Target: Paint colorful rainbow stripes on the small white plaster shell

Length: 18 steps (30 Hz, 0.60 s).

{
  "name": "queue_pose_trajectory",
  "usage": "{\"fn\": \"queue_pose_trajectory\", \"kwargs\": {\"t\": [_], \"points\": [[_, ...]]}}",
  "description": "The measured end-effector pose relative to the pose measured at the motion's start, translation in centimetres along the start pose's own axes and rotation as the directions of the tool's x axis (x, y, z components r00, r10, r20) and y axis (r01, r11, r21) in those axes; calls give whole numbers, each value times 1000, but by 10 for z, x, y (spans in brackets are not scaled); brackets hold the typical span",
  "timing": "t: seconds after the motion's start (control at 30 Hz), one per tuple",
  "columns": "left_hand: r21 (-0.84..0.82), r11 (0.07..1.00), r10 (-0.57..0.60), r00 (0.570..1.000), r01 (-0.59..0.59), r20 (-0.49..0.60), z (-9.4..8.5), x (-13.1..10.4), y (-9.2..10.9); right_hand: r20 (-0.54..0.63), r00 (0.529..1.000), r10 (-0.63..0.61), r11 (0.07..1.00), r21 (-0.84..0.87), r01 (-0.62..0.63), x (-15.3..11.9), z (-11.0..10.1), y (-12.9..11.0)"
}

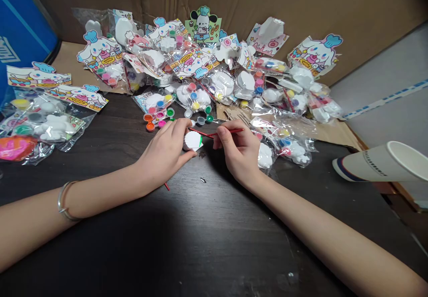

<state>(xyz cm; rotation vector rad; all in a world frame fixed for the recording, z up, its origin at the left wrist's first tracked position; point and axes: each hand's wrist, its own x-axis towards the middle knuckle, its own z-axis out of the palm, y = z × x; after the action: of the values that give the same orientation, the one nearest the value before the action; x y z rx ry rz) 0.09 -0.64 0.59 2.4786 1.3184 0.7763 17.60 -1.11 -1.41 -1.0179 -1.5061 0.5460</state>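
Head: paintbrush tip (191, 129) hard to discern

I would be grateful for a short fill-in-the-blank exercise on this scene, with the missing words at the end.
The left hand holds a white piece that has ____ paint along one edge.
The right hand grips a thin brush whose handle is ____.
A metal bracelet is worn on the person's ____ arm.
The white paper cup is near the ____ edge of the picture.

Missing words: green; red; left; right.
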Motion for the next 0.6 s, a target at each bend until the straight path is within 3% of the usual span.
{"fn": "queue_pose_trajectory", "kwargs": {"t": [0.6], "points": [[-8,1000,0,1000,0,5,-1,0,0,22,998,53,995,81,-54,0,1,3]]}}
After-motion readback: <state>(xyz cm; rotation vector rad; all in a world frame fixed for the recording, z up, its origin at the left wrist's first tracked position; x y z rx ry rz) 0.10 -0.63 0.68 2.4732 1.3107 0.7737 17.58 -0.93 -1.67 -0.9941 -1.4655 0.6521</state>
